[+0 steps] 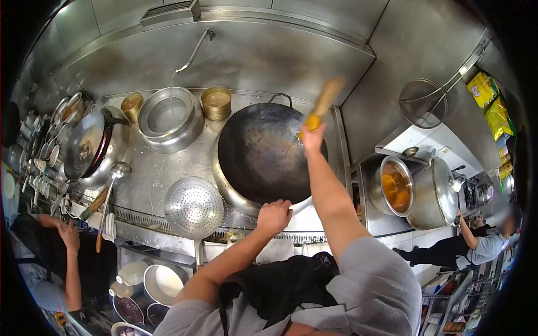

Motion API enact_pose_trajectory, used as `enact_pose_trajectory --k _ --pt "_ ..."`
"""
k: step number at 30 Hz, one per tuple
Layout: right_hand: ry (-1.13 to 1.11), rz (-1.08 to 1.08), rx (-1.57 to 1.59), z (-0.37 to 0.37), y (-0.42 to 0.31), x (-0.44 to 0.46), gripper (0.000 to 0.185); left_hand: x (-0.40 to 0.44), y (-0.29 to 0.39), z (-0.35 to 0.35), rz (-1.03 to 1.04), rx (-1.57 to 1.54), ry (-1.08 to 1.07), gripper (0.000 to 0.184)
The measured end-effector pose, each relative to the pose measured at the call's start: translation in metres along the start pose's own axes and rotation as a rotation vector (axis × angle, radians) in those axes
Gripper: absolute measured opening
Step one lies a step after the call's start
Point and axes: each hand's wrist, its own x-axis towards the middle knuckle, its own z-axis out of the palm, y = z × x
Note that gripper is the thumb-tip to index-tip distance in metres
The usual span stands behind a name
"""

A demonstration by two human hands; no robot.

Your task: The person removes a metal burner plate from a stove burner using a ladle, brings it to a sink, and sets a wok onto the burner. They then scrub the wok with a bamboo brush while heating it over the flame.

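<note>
A large dark wok (pixel 263 151) sits on the range in front of me, its far loop handle standing up at the back. My left hand (pixel 274 217) is closed at the wok's near rim, fingers curled over the edge. Over the wok's right edge, my right hand (pixel 312 138) grips a wok brush (pixel 321 108) with a yellow grip. Its tan far end points up and away, blurred by motion. The wok looks bare inside. To its left lies a round perforated skimmer (pixel 194 208), its handle toward me.
Left of the wok stand a metal pot (pixel 171 120), brass-coloured containers (pixel 216 103) and a ladle (pixel 116 175). A steel bowl of orange liquid (pixel 396 187) and a lidded pot (pixel 434 193) stand right. Co-workers are at left (pixel 47 263) and far right (pixel 482 243).
</note>
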Motion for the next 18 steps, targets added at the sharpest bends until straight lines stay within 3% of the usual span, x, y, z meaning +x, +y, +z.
enact_pose_trajectory --k 1,2,4,5,7,9,11,13,14,15,16,17,18 --pt "-0.149 0.432 -0.022 0.019 0.004 -0.009 0.064 0.001 0.0 0.002 0.019 0.031 -0.014 0.017" --pt "-0.149 0.434 -0.017 0.031 0.008 -0.017 0.064 0.001 0.0 0.004 0.044 0.04 -0.023 0.018" --pt "-0.066 0.233 0.03 0.051 0.028 -0.032 0.047 0.005 0.001 0.009 0.046 0.045 -0.04 0.02" --pt "-0.07 0.233 0.024 0.064 0.041 -0.041 0.047 0.007 -0.003 0.012 0.04 0.04 -0.039 0.02" --pt "0.202 -0.157 -0.062 0.09 0.077 -0.058 0.044 0.005 -0.01 0.014 0.099 -0.002 -0.064 0.02" --pt "-0.349 0.329 -0.132 0.091 0.067 -0.078 0.053 0.002 -0.009 0.009 0.082 0.039 -0.152 0.02" --pt "-0.759 0.342 -0.364 0.073 0.023 -0.111 0.065 0.003 -0.01 0.003 0.106 -0.043 -0.131 0.02" --pt "-0.904 -0.053 -0.553 0.046 0.051 -0.115 0.064 0.009 -0.018 0.0 0.139 -0.06 -0.158 0.019" --pt "-0.884 -0.37 -0.736 0.014 0.078 -0.096 0.062 0.007 -0.019 0.002 0.164 -0.075 -0.2 0.019" --pt "-0.944 -0.349 -0.915 -0.029 0.044 -0.077 0.071 0.007 -0.021 0.006 0.142 -0.084 -0.254 0.019" --pt "-0.897 -0.062 -1.228 -0.057 -0.005 -0.059 0.067 0.008 -0.019 -0.001 0.142 -0.087 -0.251 0.019" --pt "-0.569 0.02 -1.551 -0.08 -0.031 -0.042 0.061 0.007 -0.017 -0.009 0.132 -0.085 -0.244 0.019" --pt "-0.509 -0.071 -1.455 -0.116 -0.031 -0.01 0.061 0.005 -0.021 -0.01 0.137 -0.084 -0.251 0.019"
